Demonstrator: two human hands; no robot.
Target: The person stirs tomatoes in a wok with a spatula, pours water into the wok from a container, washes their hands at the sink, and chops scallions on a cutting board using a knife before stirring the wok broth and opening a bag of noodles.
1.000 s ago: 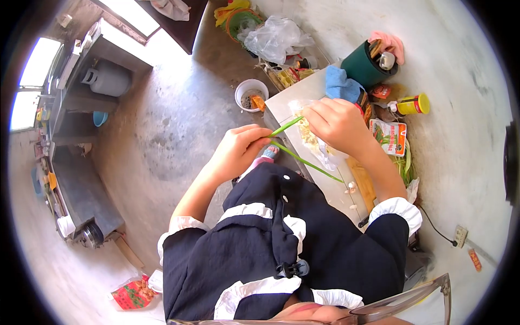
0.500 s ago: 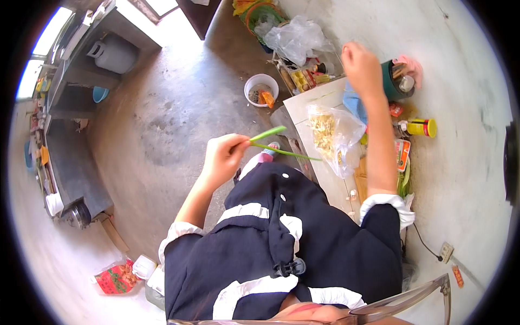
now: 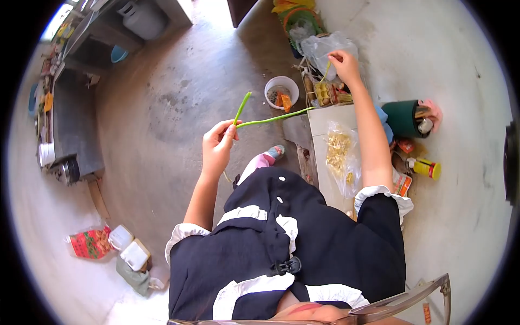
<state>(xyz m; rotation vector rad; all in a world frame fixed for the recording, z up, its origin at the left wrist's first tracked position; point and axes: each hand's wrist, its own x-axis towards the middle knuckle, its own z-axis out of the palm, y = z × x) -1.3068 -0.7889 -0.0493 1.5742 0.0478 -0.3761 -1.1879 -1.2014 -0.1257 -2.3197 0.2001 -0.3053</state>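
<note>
My left hand (image 3: 221, 143) pinches a green onion (image 3: 276, 117). Two green leaves fork out above the fingers, one upward and one long to the right, and a thin pale end hangs below the palm. Out to the right, my right hand (image 3: 345, 67) is raised with thumb and fingertips together on a thin yellowish-green leaf strip (image 3: 327, 71). Below that strip, from this view, are a crate of packets and the white bucket (image 3: 292, 86), which contains dark scraps and an orange piece. A clear plastic bag of pale yellow bits (image 3: 339, 150) lies beside my right forearm.
A tiled ledge (image 3: 319, 122) runs along the right. On it are a dark green container (image 3: 402, 119), a yellow-labelled jar (image 3: 427, 168) and packets. A grey gas cylinder (image 3: 142, 20) stands under the counter at upper left. A red bag (image 3: 91, 242) and white jugs sit lower left.
The view has shifted, so the room appears moved rightward. My left hand has turned upright with its green leaves spread wider. The strip in my right hand now shows.
</note>
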